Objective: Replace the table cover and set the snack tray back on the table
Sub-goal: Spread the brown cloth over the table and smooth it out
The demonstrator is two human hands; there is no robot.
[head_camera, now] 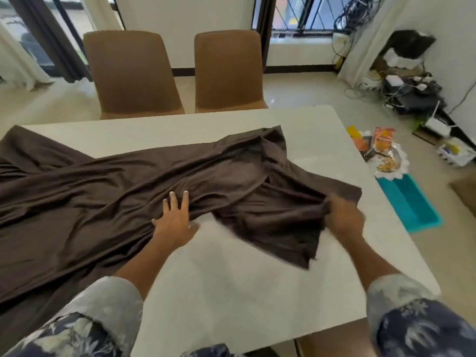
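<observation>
Brown table cover [128,186]: soft, creased, bunched across glossy white table [231,279]. Left hand [175,222] lay flat, fingers spread; right hand [345,220] clenched its edge. Two tan upholstered chairs [180,73] behind.

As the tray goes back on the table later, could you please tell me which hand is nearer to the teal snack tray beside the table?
Right. The right hand grips the brown cover just left of the teal tray; the left hand rests on the cover much farther left.
</observation>
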